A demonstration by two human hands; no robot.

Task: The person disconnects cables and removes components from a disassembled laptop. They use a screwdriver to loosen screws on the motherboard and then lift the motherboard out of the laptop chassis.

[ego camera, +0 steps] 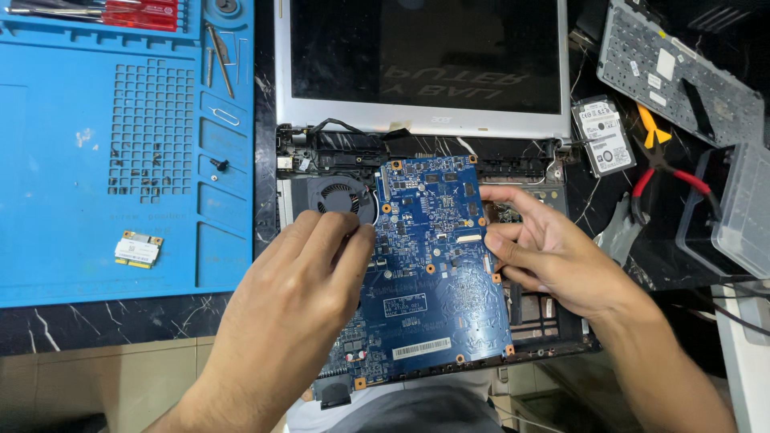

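A blue laptop motherboard [429, 273] lies tilted over the opened laptop base [553, 321]. My left hand [301, 293] grips the board's left edge, next to the round black cooling fan [338, 196]. My right hand [545, 252] pinches the board's right edge with thumb and fingers. The laptop's silver-framed dark screen [421, 60] stands open behind the board.
A blue work mat [88, 160] covers the left, with a small wireless card [138, 249], loose screws and red-handled screwdrivers [140, 12]. On the right lie a hard drive [605, 136], red-handled pliers [666, 172], a detached keyboard [678, 72] and a clear plastic box [742, 212].
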